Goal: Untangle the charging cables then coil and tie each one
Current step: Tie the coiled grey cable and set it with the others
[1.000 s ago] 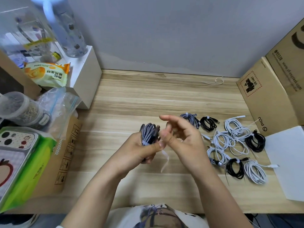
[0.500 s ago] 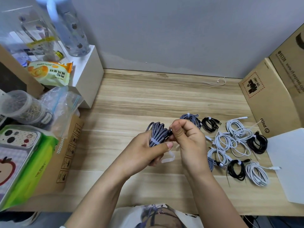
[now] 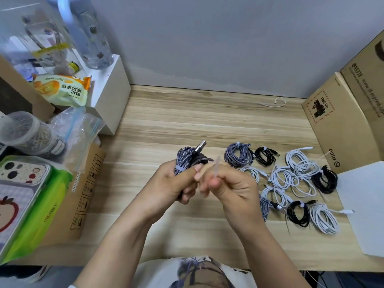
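Left hand: the left hand (image 3: 173, 183) grips a coiled grey braided cable (image 3: 187, 157) above the middle of the light wooden desk (image 3: 187, 121).
Cable plug: a silver metal plug (image 3: 200, 146) sticks up from the coil.
Right hand: the right hand (image 3: 230, 188) pinches a thin white plastic tie (image 3: 217, 168) that wraps the coil.
Other cables: tied white, black and grey coils (image 3: 295, 179) lie near the desk's right edge.

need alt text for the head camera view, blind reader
A person's left hand grips a coiled grey braided cable above a wooden desk while the right hand pulls the tail of its white tie. To the right lie tied coils of white, black and grey cable; cardboard boxes stand behind them.
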Demonstrator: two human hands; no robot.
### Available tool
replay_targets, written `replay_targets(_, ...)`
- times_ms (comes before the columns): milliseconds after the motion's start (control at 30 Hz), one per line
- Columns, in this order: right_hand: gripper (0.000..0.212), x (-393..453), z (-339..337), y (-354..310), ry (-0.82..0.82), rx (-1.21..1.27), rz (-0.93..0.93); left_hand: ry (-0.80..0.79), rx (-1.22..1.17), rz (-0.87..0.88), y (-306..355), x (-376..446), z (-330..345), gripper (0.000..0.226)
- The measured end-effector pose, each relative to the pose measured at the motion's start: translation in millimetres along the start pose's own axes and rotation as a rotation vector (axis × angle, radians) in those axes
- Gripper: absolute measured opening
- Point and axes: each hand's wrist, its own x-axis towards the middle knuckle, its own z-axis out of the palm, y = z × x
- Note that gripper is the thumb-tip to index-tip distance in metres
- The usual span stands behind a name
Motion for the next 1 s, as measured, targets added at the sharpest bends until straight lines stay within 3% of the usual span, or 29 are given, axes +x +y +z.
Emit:
replay_targets(100,0.039,-3.6,4.8,-7.4,0.013,0.275,0.086,-0.058,-0.036,-0.016,1.6,0.3,0.9,0.034)
replay_targets(367,0.030,-4.9,4.1,-28.0,0.051,0.535,0.104,-0.216,-0.013,0.016,11.1,-4.0,-10.0,0.026)
replay_targets(533,0.033,1.8,-1.3,-29.9,0.141,0.338,0.296,-0.063,0.092,0.074,8.7,-3.3,-12.3,0.024)
replay_targets(667,0.033,3.1,-4.7,-30.8,0.100,0.089,0.357,-0.036,0.262,0.138,9.4,-6.9,-12.2,0.002)
replay_targets(1000,0.038,6.3,-11.1,-29.9,-0.016,-0.090,0.473,-0.018,0.605,0.181,14.4,-13.4,-10.2,0.025)
